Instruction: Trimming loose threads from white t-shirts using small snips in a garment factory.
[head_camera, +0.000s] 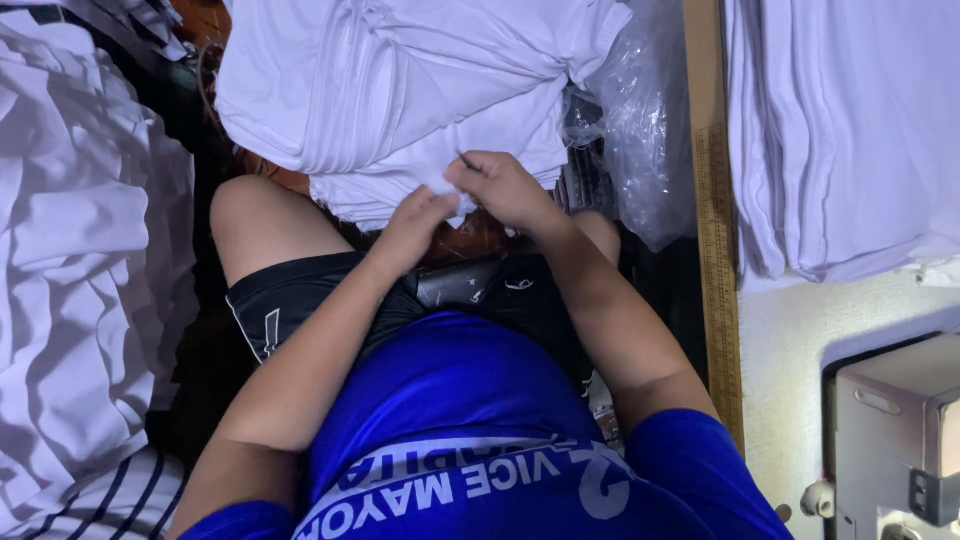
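Note:
Both my hands meet over my lap at the edge of a stack of folded white garments (400, 90). My left hand (415, 225) pinches a small piece of white fabric (445, 190) at the stack's lower edge. My right hand (500, 185) grips the same spot from the right, and a thin dark tool or thread tip pokes out above its fingers. I sit in black shorts and a blue shirt, knees under the stack.
A heap of crumpled white cloth (70, 260) lies on the left. Clear plastic wrap (640, 120) hangs beside a wooden table edge with a ruler strip (715, 220). More folded white garments (840, 130) sit on the table, with a sewing machine (890, 440) at the lower right.

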